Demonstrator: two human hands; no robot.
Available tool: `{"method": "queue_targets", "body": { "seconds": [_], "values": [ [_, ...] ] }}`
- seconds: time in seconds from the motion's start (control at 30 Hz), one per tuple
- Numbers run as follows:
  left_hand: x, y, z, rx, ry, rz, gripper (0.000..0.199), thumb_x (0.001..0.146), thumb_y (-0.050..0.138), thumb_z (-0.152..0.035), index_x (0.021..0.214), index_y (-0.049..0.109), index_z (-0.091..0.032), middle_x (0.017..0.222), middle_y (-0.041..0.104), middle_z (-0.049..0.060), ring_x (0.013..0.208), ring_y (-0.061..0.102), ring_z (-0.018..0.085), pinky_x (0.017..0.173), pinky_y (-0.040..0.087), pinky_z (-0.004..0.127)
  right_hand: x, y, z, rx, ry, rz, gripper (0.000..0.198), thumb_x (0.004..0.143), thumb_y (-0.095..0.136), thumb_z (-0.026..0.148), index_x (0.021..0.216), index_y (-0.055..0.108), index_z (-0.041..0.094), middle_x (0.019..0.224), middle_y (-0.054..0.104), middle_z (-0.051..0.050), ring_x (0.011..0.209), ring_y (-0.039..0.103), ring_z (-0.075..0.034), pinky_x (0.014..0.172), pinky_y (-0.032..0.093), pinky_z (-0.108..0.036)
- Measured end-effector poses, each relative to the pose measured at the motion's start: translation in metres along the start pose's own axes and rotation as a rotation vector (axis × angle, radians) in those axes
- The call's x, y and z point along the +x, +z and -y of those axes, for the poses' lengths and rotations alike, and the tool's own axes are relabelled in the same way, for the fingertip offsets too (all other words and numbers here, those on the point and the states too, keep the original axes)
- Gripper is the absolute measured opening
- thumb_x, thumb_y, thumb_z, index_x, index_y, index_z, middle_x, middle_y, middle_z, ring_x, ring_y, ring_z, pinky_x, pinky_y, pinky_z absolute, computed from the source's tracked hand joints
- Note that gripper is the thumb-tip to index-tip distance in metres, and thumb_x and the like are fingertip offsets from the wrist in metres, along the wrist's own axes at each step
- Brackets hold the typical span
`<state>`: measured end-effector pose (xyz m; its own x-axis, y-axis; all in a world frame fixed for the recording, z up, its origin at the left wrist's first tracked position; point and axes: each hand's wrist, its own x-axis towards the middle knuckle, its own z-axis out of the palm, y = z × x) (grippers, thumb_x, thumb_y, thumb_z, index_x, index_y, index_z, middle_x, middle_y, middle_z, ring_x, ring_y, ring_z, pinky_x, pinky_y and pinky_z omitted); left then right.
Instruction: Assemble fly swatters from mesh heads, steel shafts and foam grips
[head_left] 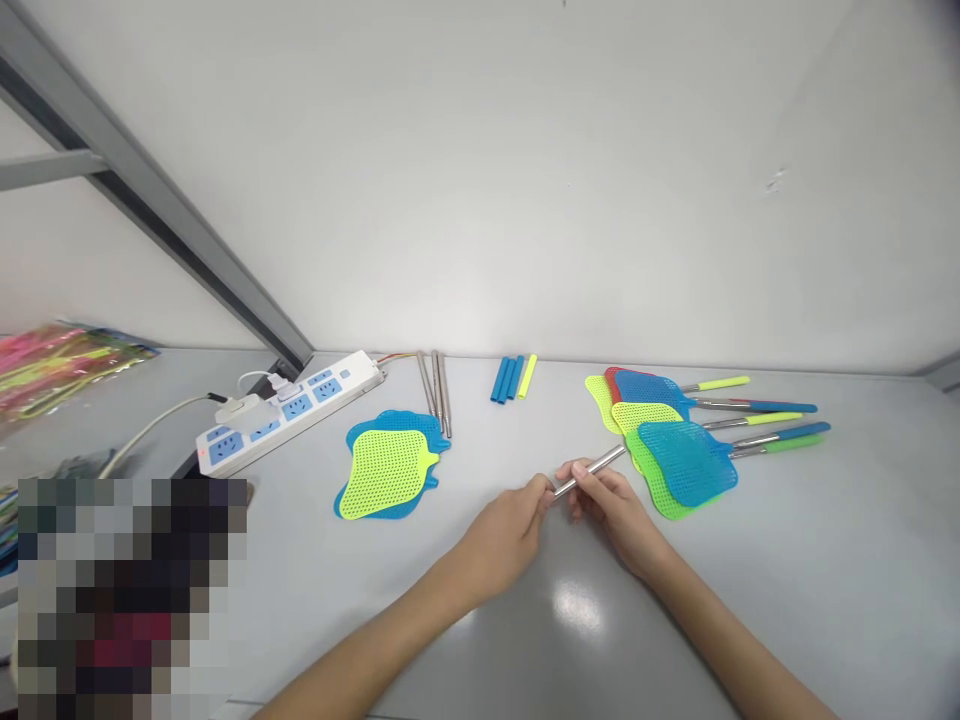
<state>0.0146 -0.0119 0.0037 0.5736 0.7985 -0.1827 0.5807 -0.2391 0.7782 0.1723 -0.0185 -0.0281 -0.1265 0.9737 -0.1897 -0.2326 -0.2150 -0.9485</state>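
Metal rod (607, 459) held above the table (292, 570) betw. the person's two hands, slanting up to the R. L hand (517, 525) closed in a fist round its lower end. R hand (619, 505) gripping it further up, thumb on top, fingers curled beneath; upper end sticks out past the fingers, near the stacked fly swatters.

Just R of the hands: fly swatters (690, 465), fanned & overlapping; blue, green, yellow & red heads, metal shafts, coloured grips pointing R.

Beyond the hands, nr the wall (525, 180): 3 blue sleeves (508, 379) side by side, 1 yellow sleeve (527, 376) just beside them. To their L, spare metal rods (444, 395) in a bunch, approx. parallel.

In front of those: loose swatter heads (388, 470), yellow on top of blue.

Further L: white power strip (289, 412) w/ blue socket panels, 2 plugs in. Far L: shiny wrapped bundle (67, 355), pink/yellow, contents unclear.
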Motion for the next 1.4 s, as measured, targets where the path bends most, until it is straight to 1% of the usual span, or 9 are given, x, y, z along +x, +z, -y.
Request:
{"method": "queue_targets", "body": {
  "seconds": [0.17, 0.33, 0.43, 0.7, 0.83, 0.97, 1.07, 1.3, 1.4],
  "values": [
    [0.001, -0.013, 0.0, 0.014, 0.02, -0.079, 0.035, 0.089, 0.017, -0.038, 0.075, 0.044, -0.021, 0.063, 0.048, -0.003, 0.058, 0.045, 0.012, 0.056, 0.033, 0.023, 0.003, 0.0, 0.0, 0.161, 0.051, -0.107, 0.027, 0.077, 0.052, 0.041, 0.072, 0.061, 0.016, 0.052, 0.049, 0.001, 0.048, 0.044, -0.01, 0.05, 0.036, -0.022],
    [0.005, -0.036, 0.013, 0.182, 0.016, -0.276, 0.032, 0.088, 0.023, -0.036, 0.075, 0.047, -0.02, 0.073, 0.053, 0.001, 0.07, 0.05, 0.015, 0.063, 0.036, 0.026, 0.012, -0.005, 0.0, 0.347, 0.069, -0.184, 0.024, 0.074, 0.056, 0.04, 0.069, 0.058, 0.017, 0.049, 0.047, 0.002, 0.045, 0.043, -0.01, 0.046, 0.036, -0.022],
    [0.006, -0.048, 0.023, 0.238, -0.009, -0.372, 0.03, 0.088, 0.024, -0.035, 0.077, 0.049, -0.02, 0.075, 0.055, 0.001, 0.074, 0.052, 0.016, 0.065, 0.037, 0.027, 0.022, -0.008, 0.0, 0.401, 0.048, -0.202, 0.022, 0.074, 0.056, 0.038, 0.068, 0.058, 0.017, 0.049, 0.047, 0.002, 0.045, 0.043, -0.01, 0.045, 0.036, -0.022],
    [0.006, -0.072, 0.046, 0.36, -0.04, -0.516, 0.029, 0.086, 0.029, -0.036, 0.08, 0.051, -0.019, 0.081, 0.055, 0.004, 0.079, 0.052, 0.018, 0.074, 0.039, 0.03, 0.051, -0.007, 0.004, 0.483, -0.006, -0.212, 0.024, 0.071, 0.059, 0.04, 0.064, 0.057, 0.018, 0.048, 0.045, 0.002, 0.045, 0.042, -0.01, 0.045, 0.037, -0.024],
    [0.007, -0.08, 0.063, 0.428, -0.07, -0.565, 0.027, 0.085, 0.032, -0.036, 0.083, 0.052, -0.019, 0.088, 0.054, 0.005, 0.088, 0.049, 0.019, 0.08, 0.038, 0.032, 0.057, -0.007, 0.002, 0.522, -0.023, -0.194, 0.023, 0.071, 0.058, 0.039, 0.065, 0.058, 0.018, 0.049, 0.044, 0.003, 0.046, 0.042, -0.009, 0.048, 0.038, -0.024],
    [0.011, -0.083, 0.078, 0.472, -0.109, -0.602, 0.026, 0.085, 0.032, -0.035, 0.083, 0.052, -0.019, 0.091, 0.052, 0.005, 0.091, 0.048, 0.02, 0.083, 0.036, 0.033, 0.056, -0.008, 0.001, 0.537, -0.027, -0.174, 0.019, 0.071, 0.059, 0.037, 0.066, 0.058, 0.018, 0.052, 0.045, 0.002, 0.048, 0.042, -0.01, 0.05, 0.038, -0.025],
    [0.014, -0.082, 0.082, 0.489, -0.131, -0.6, 0.025, 0.085, 0.033, -0.033, 0.083, 0.053, -0.019, 0.091, 0.052, 0.005, 0.09, 0.048, 0.02, 0.082, 0.036, 0.033, 0.055, -0.009, 0.001, 0.538, -0.019, -0.155, 0.016, 0.071, 0.059, 0.034, 0.067, 0.059, 0.018, 0.054, 0.046, 0.002, 0.05, 0.044, -0.011, 0.052, 0.039, -0.026],
    [0.021, -0.072, 0.076, 0.537, -0.162, -0.639, 0.025, 0.084, 0.035, -0.035, 0.073, 0.051, -0.019, 0.078, 0.05, 0.004, 0.08, 0.049, 0.02, 0.075, 0.038, 0.033, 0.054, -0.011, 0.002, 0.596, -0.002, -0.108, 0.014, 0.073, 0.057, 0.03, 0.065, 0.06, 0.018, 0.052, 0.047, 0.002, 0.05, 0.043, -0.011, 0.051, 0.037, -0.027],
    [0.025, -0.067, 0.07, 0.534, -0.13, -0.65, 0.026, 0.085, 0.032, -0.034, 0.075, 0.05, -0.018, 0.077, 0.05, 0.004, 0.078, 0.049, 0.019, 0.073, 0.038, 0.032, 0.054, -0.011, 0.002, 0.638, -0.012, -0.094, 0.017, 0.075, 0.054, 0.029, 0.065, 0.061, 0.017, 0.052, 0.047, 0.001, 0.05, 0.043, -0.011, 0.052, 0.036, -0.027]
  ]
}}
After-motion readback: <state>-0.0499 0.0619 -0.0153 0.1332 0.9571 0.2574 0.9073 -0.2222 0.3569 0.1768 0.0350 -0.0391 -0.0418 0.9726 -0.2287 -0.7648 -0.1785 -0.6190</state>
